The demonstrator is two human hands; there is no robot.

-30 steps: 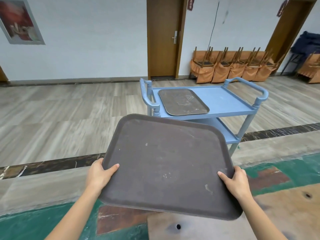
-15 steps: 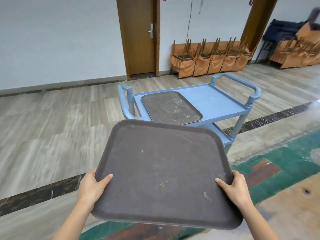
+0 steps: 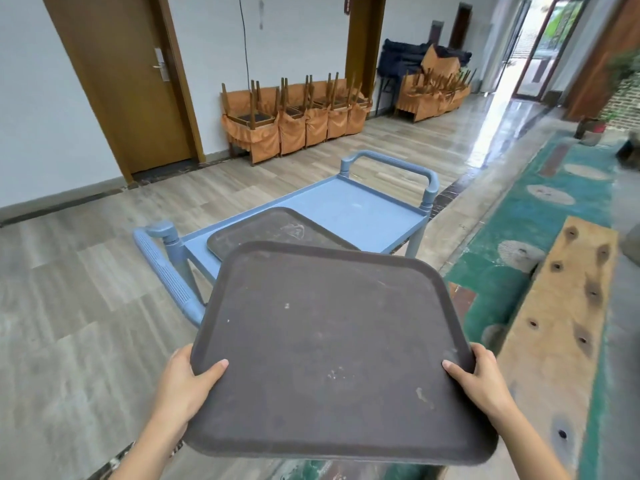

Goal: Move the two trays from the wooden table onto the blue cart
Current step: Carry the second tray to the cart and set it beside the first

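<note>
I hold a large dark brown tray (image 3: 325,344) level in front of me, above the floor. My left hand (image 3: 183,386) grips its near left edge and my right hand (image 3: 479,379) grips its near right edge, thumbs on top. Beyond it stands the blue cart (image 3: 360,211) with a second brown tray (image 3: 273,230) lying on the left part of its top shelf. The held tray's far edge overlaps the cart's near side and hides part of that second tray.
The cart's ribbed left handle (image 3: 166,275) juts toward me; its far handle (image 3: 398,164) is at the back. A wooden plank with knot holes (image 3: 561,306) lies on the right. Stacked orange chairs (image 3: 294,116) line the far wall beside a brown door (image 3: 128,81).
I have stepped closer to the cart and turned right. The cart now looks larger and angled, and the held tray's far edge covers part of the tray on it.
</note>
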